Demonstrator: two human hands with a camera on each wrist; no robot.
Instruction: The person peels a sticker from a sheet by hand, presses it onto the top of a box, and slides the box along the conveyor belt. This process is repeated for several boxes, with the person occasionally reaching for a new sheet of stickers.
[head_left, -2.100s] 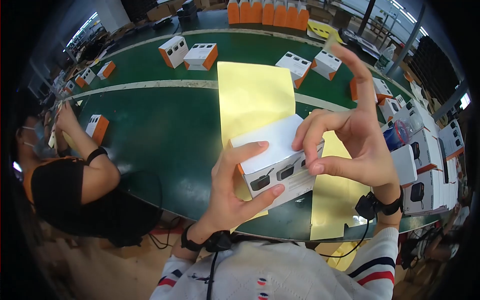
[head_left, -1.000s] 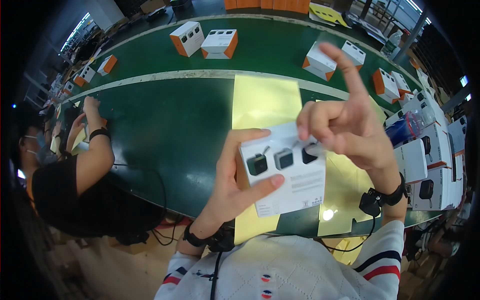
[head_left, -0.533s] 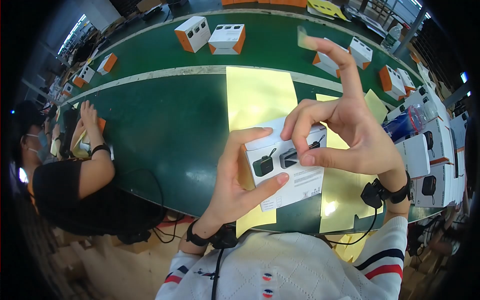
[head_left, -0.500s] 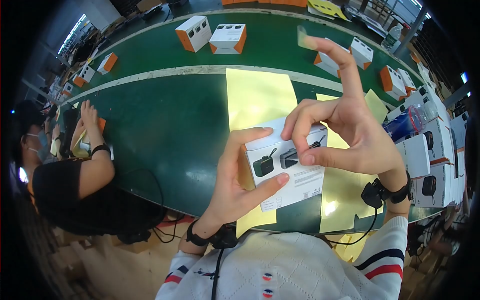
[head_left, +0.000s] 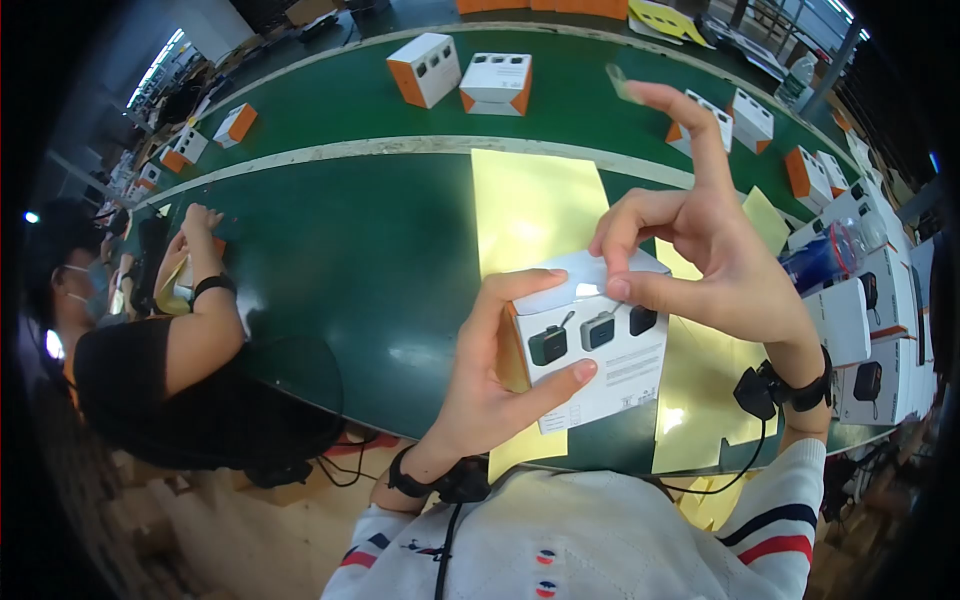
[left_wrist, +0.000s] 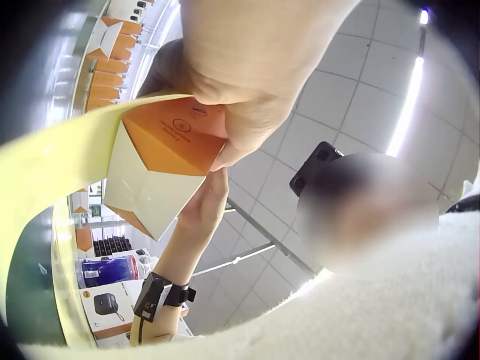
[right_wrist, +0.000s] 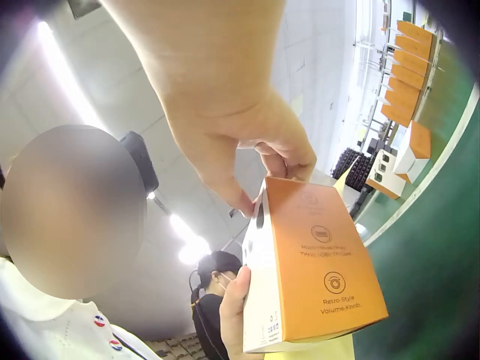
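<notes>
A white box with orange ends and printed pictures of small speakers is held tilted over the table. My left hand grips its left end, thumb on the printed face and fingers along the top. At the top front edge, my right hand pinches a clear sticker, which shines against the box. A second clear sticker clings to the raised right index fingertip. In the right wrist view, thumb and fingers meet at the upper edge of the box's orange end.
Yellow sheets lie on the green table beneath the box. Several finished-looking boxes stand across the back. Stacked boxes and a blue bottle are at the right. A masked person works at the left.
The right hand left the box blurred, came back with the clear sticker across the printed face, then rose to the top edge. The left hand tipped the box's printed face upward and kept its grip.
</notes>
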